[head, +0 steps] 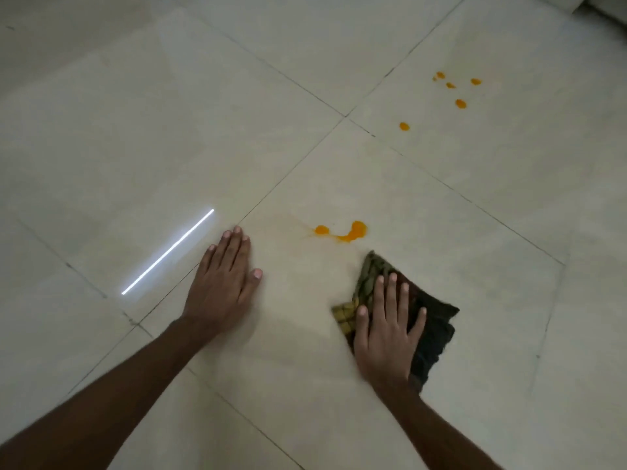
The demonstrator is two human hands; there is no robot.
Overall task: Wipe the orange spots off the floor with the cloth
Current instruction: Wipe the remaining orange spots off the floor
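cloth (431, 320), dark, folded, yellow-green checked edge

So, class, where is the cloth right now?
In the head view, the cloth lies lower right on the floor under the right hand, just below the orange smear.

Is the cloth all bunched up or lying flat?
Lying flat but folded: the cloth shows layered edges, pressed to the floor under the right hand.
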